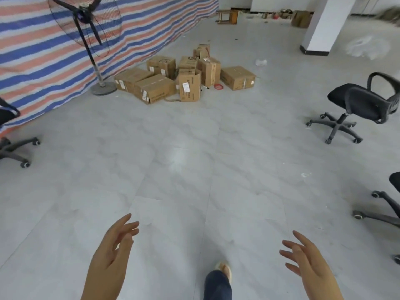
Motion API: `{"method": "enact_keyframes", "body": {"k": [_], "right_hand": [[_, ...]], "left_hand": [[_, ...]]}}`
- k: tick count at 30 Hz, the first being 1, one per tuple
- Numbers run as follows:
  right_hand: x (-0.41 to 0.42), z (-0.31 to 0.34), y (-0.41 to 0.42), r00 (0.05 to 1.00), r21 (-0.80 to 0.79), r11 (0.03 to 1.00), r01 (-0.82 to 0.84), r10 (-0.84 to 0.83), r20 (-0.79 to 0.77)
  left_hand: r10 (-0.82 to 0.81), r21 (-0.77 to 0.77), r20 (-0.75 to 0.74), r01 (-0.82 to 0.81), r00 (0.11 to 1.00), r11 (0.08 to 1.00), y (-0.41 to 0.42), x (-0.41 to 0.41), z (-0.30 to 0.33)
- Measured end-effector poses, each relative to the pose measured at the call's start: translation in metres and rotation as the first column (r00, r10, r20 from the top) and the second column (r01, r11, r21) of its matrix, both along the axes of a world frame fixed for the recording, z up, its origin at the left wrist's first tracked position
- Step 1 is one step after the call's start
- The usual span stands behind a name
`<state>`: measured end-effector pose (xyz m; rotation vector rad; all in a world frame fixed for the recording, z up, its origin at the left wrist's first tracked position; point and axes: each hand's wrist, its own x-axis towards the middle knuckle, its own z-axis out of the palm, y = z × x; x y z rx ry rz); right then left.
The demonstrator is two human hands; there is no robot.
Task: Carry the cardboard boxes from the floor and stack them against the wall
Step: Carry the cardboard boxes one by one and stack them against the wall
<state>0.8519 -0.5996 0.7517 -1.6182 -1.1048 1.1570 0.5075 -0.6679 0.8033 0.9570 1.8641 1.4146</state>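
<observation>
Both hands empty, fingers spread and relaxed: left hand and right hand held out low in front, palms facing in. One shoe and a trouser leg mid-step on the grey tiled floor. Wide bare stretch of floor between person and load. Cardboard boxes lie well ahead in a loose cluster on the floor, near the striped tarp that hangs like a wall on the left; some flat, some upright, one open-topped, none stacked neatly. Judged progress: little or nothing done, no tidy stack visible, all boxes left to lift. Around: standing fan just left of the boxes, close enough to snag; office chair right, another chair base at left edge, a third at right edge. White pillar and clutter far back.
</observation>
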Motion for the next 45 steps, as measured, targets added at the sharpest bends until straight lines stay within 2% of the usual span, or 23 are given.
{"method": "enact_keyframes", "body": {"k": [3,7,12,17,23,28,32,40,45], "right_hand": [[0.01,0.002,0.083,1.0,0.01,1.0,-0.017,0.017,0.012],[0.012,0.028,0.197,0.997,0.099,0.993,-0.062,0.057,0.049],[0.014,0.05,0.307,0.988,0.147,0.98,-0.132,0.119,0.098],[0.017,0.038,0.405,0.994,0.124,0.989,-0.079,0.069,0.085],[0.011,0.024,0.548,0.998,0.135,0.991,0.015,-0.024,0.065],[0.009,0.042,0.669,0.99,0.173,0.977,0.123,-0.133,0.048],[0.012,0.039,0.737,0.983,0.142,0.974,0.176,-0.182,0.029],[0.046,-0.004,0.882,0.973,-0.03,0.974,0.225,-0.226,-0.035],[0.096,0.013,1.033,0.983,0.042,0.982,0.183,-0.183,0.0]], "left_hand": [[0.002,0.005,-0.004,-0.002,1.0,1.0,0.079,0.007,0.004],[-0.057,0.052,-0.038,0.059,0.998,0.997,0.183,0.026,0.014],[-0.079,0.039,0.07,0.076,0.994,0.996,0.285,0.042,0.013],[-0.091,-0.003,0.102,0.092,0.991,0.996,0.391,0.031,-0.005],[-0.131,0.018,0.073,0.13,0.989,0.991,0.562,0.01,-0.017],[-0.253,0.055,0.012,0.252,0.967,0.966,0.726,0.014,0.02],[-0.392,0.011,-0.071,0.394,0.917,0.919,0.826,0.025,0.032],[-0.355,-0.055,-0.019,0.354,0.935,0.934,0.988,0.047,0.0],[-0.272,-0.05,0.003,0.272,0.962,0.961,1.113,0.078,-0.004]]}}
